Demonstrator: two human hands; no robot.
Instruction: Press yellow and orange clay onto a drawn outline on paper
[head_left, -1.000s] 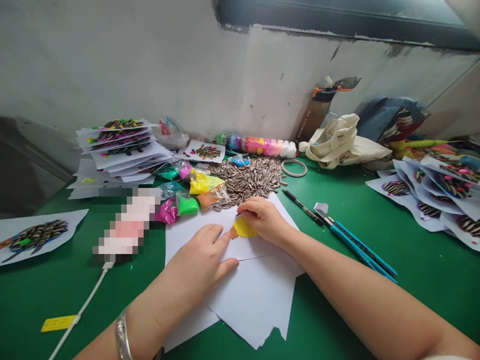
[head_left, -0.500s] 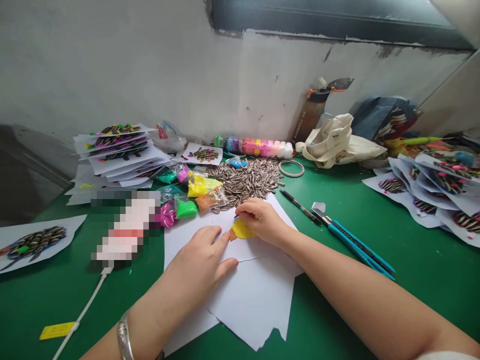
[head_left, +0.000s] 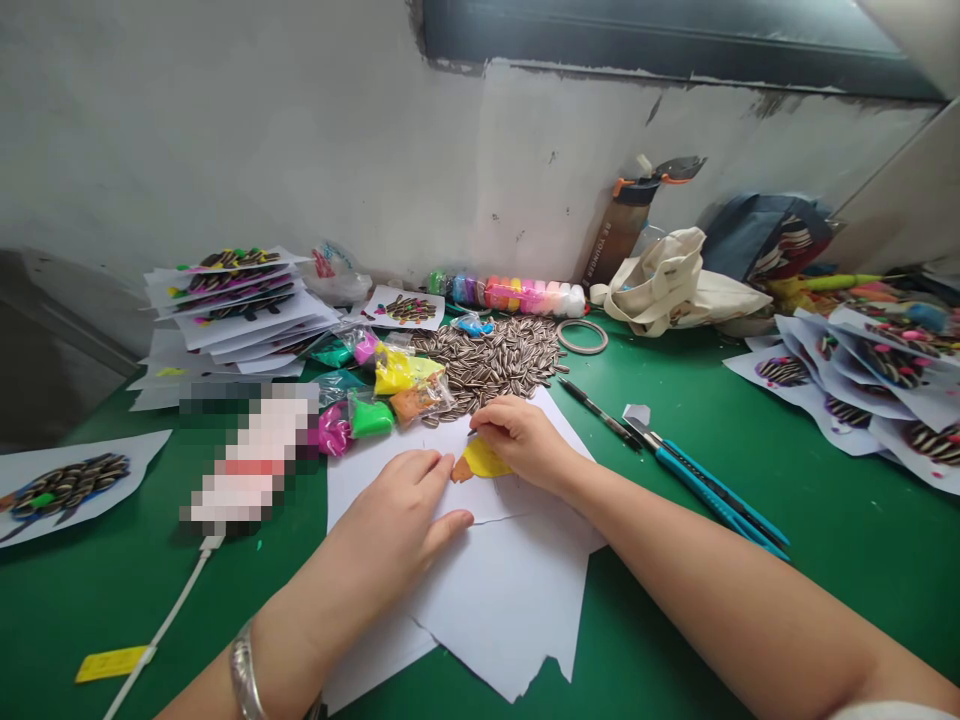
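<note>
On white paper point(head_left: 510, 600) lies a flat yellow clay shape point(head_left: 489, 459) with an orange clay piece point(head_left: 462, 470) at its left end. My right hand point(head_left: 525, 440) pinches a sunflower seed, its dark tip point(head_left: 472, 433) showing at the fingertips, over the top edge of the yellow clay and hides part of it. Lying flat on the paper, my left hand point(head_left: 405, 505) has its fingers stretched out and its thumb apart, the index fingertip close to the orange clay. A heap of striped sunflower seeds point(head_left: 502, 355) spreads just beyond the paper.
Bagged clay point(head_left: 373, 417) sits left of the seeds. Right of the paper lie a pen point(head_left: 600, 413) and a blue utility knife point(head_left: 712, 490). Stacks of seed pictures point(head_left: 247, 310) flank both sides. A cable point(head_left: 169, 610), a tape ring point(head_left: 582, 337) and a bottle point(head_left: 619, 235) are also there.
My left hand has shifted slightly left, so more of the orange clay shows. The right hand stays pinched at the same spot.
</note>
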